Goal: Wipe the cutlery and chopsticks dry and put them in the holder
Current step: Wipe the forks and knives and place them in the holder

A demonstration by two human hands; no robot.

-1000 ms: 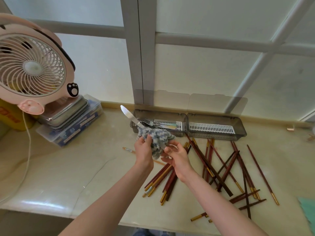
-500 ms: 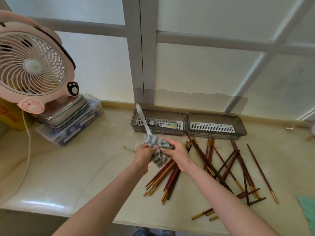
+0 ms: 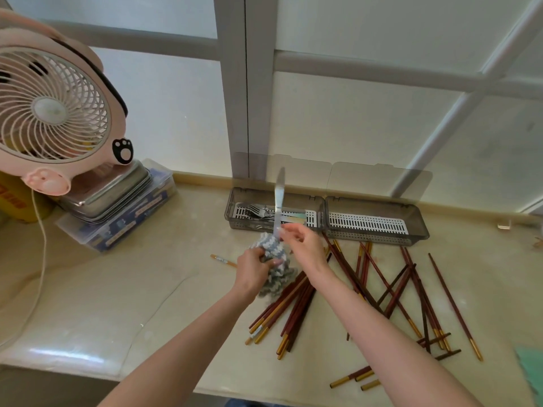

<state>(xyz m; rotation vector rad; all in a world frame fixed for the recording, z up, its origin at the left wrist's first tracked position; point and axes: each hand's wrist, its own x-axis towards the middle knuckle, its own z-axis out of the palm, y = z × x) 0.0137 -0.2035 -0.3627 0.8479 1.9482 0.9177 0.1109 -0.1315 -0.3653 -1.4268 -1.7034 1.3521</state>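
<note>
A table knife (image 3: 279, 198) stands almost upright, blade up, above a grey-and-white cloth (image 3: 274, 259). My left hand (image 3: 252, 270) grips the cloth, which wraps the knife's lower end. My right hand (image 3: 302, 245) pinches the knife just above the cloth. Behind them sits the grey two-compartment holder (image 3: 324, 211); its left half holds several forks (image 3: 258, 214), while its right half (image 3: 376, 224) shows only the white slotted insert. Dark red chopsticks with gold ends lie scattered (image 3: 390, 289) on the counter, with one bundle (image 3: 289, 306) under my forearms.
A pink fan (image 3: 53, 110) stands at the left on stacked metal trays and a plastic box (image 3: 117, 207), its cord (image 3: 41, 259) trailing over the counter. A small orange stick (image 3: 223, 259) lies left of my hands. A green cloth (image 3: 529, 368) shows at the right edge.
The knife swung from tilted left to nearly upright. My right hand left the cloth and now pinches the knife above it. Both hands shifted slightly right.
</note>
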